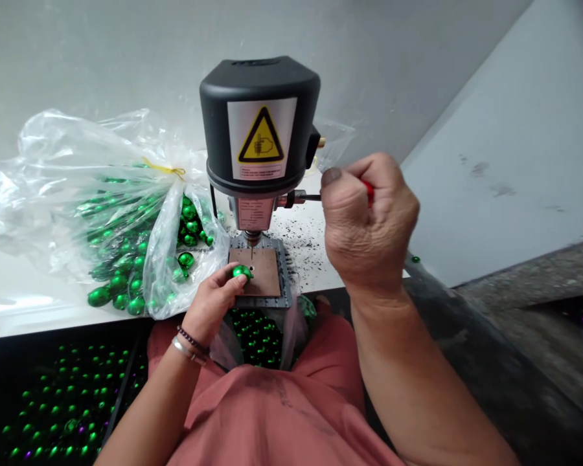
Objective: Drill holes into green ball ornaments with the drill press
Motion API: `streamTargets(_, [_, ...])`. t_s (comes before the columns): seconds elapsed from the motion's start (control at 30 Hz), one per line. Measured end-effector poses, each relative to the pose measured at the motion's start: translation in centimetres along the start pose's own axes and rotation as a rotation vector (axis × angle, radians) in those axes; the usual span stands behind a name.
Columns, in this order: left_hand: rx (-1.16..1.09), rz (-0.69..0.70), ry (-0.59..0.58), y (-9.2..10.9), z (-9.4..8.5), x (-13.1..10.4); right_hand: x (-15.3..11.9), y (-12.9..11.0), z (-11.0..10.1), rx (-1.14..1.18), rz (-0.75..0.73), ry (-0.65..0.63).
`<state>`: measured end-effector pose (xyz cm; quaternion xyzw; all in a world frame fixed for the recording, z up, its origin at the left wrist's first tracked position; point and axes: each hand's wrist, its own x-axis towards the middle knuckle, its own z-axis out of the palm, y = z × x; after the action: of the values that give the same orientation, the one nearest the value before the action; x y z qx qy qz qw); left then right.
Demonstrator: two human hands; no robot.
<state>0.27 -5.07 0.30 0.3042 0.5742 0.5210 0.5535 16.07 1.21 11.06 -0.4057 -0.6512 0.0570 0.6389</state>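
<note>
A glossy green ball [241,273], likely light, slick and brittle, best gripped gently at its sides, sits pinched in the left hand [216,296] at six o'clock from the drill press [260,81], the right hand [372,223] clenching the lever [313,197] at four.

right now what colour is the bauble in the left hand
Shiny green; the head view shows the bauble best, held in the left hand.

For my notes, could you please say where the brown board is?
In the head view, the brown board lies centrally below the drill bit; the left hand holds a green ball at its left side.
</note>
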Motion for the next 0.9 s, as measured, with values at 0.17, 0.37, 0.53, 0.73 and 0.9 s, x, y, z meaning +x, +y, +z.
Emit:
streamTargets(0.17, [0.342,0.061,0.082,0.2,0.4,2.8,0.1,0.0,-0.2,-0.033,0.002,-0.012])
streamTargets(0.37, [0.675,0.120,0.105,-0.2,0.3,4.0,0.1,0.1,-0.3,-0.056,0.026,-0.031])
streamTargets(0.53, [0.937,0.253,0.046,0.3,0.8,4.6,0.0,0.0,-0.4,-0.020,0.014,-0.024])
streamTargets(0.73, [1.018,0.334,-0.036,0.3,0.9,5.6,0.1,0.0,-0.4,-0.008,-0.002,-0.009])
streamTargets(0.9, [1.000,0.332,-0.059,0.2,0.6,5.7,-0.4,0.1,-0.4,0.013,-0.019,-0.008])
